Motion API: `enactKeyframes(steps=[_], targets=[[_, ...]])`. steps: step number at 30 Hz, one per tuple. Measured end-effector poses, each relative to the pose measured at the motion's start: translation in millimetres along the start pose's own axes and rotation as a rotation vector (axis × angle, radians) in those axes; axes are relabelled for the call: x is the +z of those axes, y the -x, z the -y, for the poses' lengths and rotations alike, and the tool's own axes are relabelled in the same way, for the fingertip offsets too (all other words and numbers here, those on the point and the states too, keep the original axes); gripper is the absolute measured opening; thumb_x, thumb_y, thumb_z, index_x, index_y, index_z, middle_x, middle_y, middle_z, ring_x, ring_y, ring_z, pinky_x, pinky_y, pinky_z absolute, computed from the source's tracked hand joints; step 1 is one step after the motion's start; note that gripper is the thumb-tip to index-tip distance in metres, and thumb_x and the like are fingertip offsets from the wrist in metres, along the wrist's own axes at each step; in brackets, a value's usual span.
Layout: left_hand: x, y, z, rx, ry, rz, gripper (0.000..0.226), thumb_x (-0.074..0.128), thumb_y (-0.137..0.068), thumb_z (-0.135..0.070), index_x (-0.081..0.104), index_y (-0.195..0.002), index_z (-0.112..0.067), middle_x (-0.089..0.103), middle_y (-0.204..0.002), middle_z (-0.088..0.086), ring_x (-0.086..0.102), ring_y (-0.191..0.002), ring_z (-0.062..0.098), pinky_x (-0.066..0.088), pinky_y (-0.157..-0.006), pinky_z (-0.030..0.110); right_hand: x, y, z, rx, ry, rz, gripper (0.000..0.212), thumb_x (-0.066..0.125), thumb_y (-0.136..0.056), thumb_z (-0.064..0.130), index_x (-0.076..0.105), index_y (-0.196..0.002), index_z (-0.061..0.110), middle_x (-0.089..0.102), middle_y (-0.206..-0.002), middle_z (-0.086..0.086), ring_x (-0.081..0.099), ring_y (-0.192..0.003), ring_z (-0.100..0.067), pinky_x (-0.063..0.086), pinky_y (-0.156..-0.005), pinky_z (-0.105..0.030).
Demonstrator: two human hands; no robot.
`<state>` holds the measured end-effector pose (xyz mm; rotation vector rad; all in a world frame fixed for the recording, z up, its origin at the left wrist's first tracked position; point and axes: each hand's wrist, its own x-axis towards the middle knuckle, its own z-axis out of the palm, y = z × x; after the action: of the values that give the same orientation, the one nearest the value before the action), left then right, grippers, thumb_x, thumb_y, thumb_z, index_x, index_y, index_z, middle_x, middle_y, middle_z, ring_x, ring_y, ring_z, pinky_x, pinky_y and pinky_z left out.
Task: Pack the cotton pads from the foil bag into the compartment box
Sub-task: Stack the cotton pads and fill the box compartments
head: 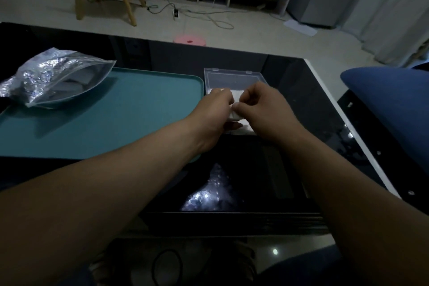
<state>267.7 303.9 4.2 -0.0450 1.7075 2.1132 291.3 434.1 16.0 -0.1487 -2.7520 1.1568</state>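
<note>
Head view: left hand (214, 109), right hand (263, 108) both pinch cotton pads (237, 97) over box (232, 76); I fear loose pinch scatters them.

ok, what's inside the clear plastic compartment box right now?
Visible: white cotton pads between the hands and at the near edge of the clear plastic compartment box. The left hand and right hand cover the rest, so dividers and fill level are hidden.

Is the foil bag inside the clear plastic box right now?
No, the foil bag lies on the teal tray at its far left, apart from the compartment box where the left hand and right hand pinch cotton pads.
</note>
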Motion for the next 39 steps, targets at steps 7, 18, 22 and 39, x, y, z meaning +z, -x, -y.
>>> enactKeyframes(steps=[7,18,22,39], targets=[[-9,-18,12,0.476,-0.984,-0.012,0.053,0.051,-0.096,-0.022,0.043,-0.149,-0.021,0.049,-0.145,0.002,0.047,-0.131,0.025,0.04,-0.11,0.042,-42,-17,-32,0.191,-0.135,-0.107,0.013,0.072,-0.091,0.013,0.063,-0.101,0.016,0.067,-0.103,-0.005,0.067,-0.096,-0.022,0.057,-0.08,-0.037],[-16,-23,40,0.646,-1.574,0.042,0.039,0.049,-0.096,-0.038,0.05,-0.134,-0.027,0.057,-0.131,-0.001,0.052,-0.123,0.026,0.034,-0.1,0.043,-26,-27,-54,0.244,0.146,0.045,0.005,0.074,-0.084,0.006,0.073,-0.086,0.01,0.071,-0.09,-0.002,0.065,-0.081,-0.015,0.051,-0.062,-0.027],[-15,-25,43,0.646,-1.585,0.037,0.047,0.046,-0.096,-0.042,0.044,-0.142,-0.032,0.054,-0.137,-0.002,0.049,-0.126,0.025,0.032,-0.101,0.044,-26,-30,-53,0.257,0.193,0.091,0.01,0.071,-0.088,0.003,0.075,-0.083,0.011,0.07,-0.089,-0.005,0.066,-0.082,-0.02,0.058,-0.073,-0.037],[-36,-15,40,0.775,-1.613,-0.016,0.057,0.042,-0.095,-0.061,0.048,-0.146,-0.038,0.048,-0.152,-0.004,0.04,-0.14,0.023,0.03,-0.107,0.046,-4,-35,-39,-0.063,0.338,-0.129,0.014,0.063,-0.098,0.025,0.075,-0.104,0.024,0.072,-0.105,0.005,0.065,-0.095,-0.015,0.056,-0.085,-0.038]])
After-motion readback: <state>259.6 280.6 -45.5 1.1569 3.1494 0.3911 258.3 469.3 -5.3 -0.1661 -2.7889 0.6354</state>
